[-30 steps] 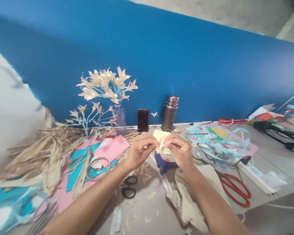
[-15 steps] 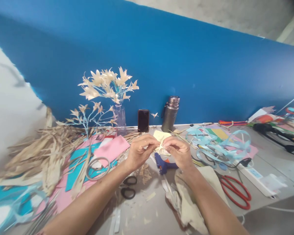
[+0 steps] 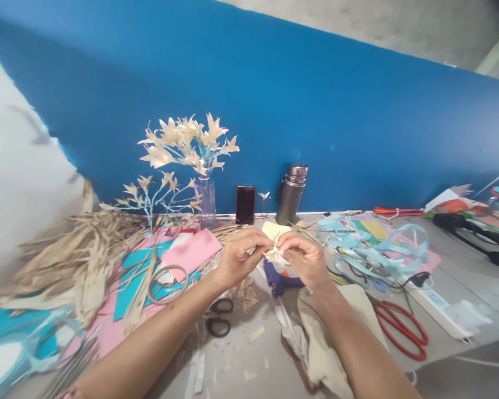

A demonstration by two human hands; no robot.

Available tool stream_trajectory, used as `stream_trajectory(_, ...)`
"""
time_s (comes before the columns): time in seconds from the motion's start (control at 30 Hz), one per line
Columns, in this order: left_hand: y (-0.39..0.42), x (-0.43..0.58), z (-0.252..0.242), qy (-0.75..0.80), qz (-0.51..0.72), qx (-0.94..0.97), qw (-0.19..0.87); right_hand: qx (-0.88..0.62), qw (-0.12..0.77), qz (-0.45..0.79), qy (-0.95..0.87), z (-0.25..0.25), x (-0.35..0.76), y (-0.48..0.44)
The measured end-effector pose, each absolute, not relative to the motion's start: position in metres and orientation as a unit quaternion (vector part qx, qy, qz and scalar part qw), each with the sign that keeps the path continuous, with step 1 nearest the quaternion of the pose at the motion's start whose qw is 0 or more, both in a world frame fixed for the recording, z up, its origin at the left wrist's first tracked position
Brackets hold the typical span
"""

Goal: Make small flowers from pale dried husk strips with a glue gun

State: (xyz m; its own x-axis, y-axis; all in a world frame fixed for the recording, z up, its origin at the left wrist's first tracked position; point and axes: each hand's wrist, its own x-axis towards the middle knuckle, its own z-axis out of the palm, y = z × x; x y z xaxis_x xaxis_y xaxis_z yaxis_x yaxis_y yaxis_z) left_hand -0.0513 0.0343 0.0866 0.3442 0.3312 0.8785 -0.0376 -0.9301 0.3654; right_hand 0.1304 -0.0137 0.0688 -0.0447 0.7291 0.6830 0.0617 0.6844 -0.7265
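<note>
Both hands meet above the middle of the table, fingers pinched on a small cream flower point(image 3: 276, 254) with thin petals. My left hand point(image 3: 243, 255) grips its left side. On its right side, my right hand point(image 3: 305, 257) pinches it with thumb and forefinger. Just behind the fingers lies a pale yellow piece point(image 3: 273, 230). Beneath the hands, a blue glue gun point(image 3: 276, 280) rests on the table, partly covered by my right hand. A beige cloth point(image 3: 326, 354) lies under my right forearm.
Black-handled scissors point(image 3: 219, 327) lie below my left hand, red-handled scissors point(image 3: 403, 330) at right. Behind stand a phone point(image 3: 245, 205), a steel flask point(image 3: 291, 195) and a vase of flowers point(image 3: 207, 202). Dried husks point(image 3: 66, 260) pile left; blue ribbon point(image 3: 403, 249) and a power strip point(image 3: 438, 313) sit right.
The view has shifted slightly. The flower shows more openly between the fingertips, its petals spread below them. Both hands keep their pinch and have barely moved.
</note>
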Motion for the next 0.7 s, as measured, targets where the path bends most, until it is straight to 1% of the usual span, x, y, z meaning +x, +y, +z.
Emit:
stream_trajectory(0.13, 0.038, -0.053, 0.086, 0.076, 0.549, 0.813, 0.176, -0.296, 0.621, 0.270, -0.674, 0.069, 0.131, -0.014)
stream_trajectory(0.3, 0.041, -0.054, 0.085, 0.072, 0.527, 0.819, 0.215, -0.309, 0.623, 0.288, -0.659, 0.065, 0.132, -0.011)
stream_trajectory(0.53, 0.045, -0.050, 0.070, 0.167, 0.470, 0.780, 0.378, -0.335, 0.628, 0.290, -0.640, 0.069, 0.129, -0.014)
stream_trajectory(0.7, 0.051, -0.050, 0.062, 0.189, 0.450, 0.755, 0.438, -0.354, 0.622, 0.340, -0.610, 0.066, 0.131, -0.013)
